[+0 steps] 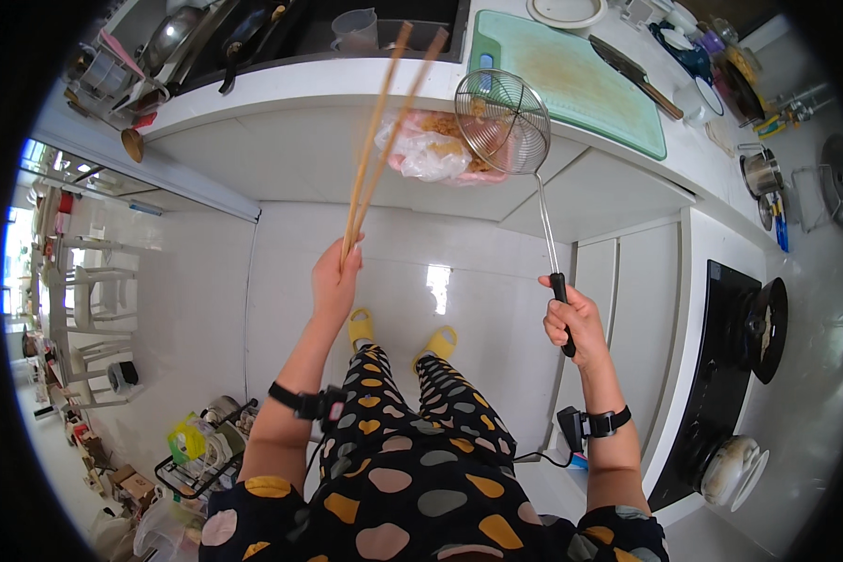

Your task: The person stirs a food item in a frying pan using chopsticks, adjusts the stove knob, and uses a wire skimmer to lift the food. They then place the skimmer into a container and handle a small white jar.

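My left hand (337, 270) holds a pair of long wooden chopsticks (383, 133) near their lower ends, their far tips slightly apart and reaching over the counter edge. In my right hand (572, 319) is the black handle of a wire mesh skimmer (502, 121). The skimmer's round basket overlaps part of a pink container (492, 175) in front of the cabinets, which holds brownish scraps and a crumpled clear plastic bag (432, 156). Behind the basket, a green cutting board (569, 84) lies on the counter, with a cleaver (629, 70) at its right edge.
A dark sink (309, 46) with a plastic measuring jug (355, 29) is at the top. To the right, a black cooktop (709, 372) bears a dark wok (769, 330) and a lidded pot (730, 471). A cart with bags (197, 439) stands at lower left.
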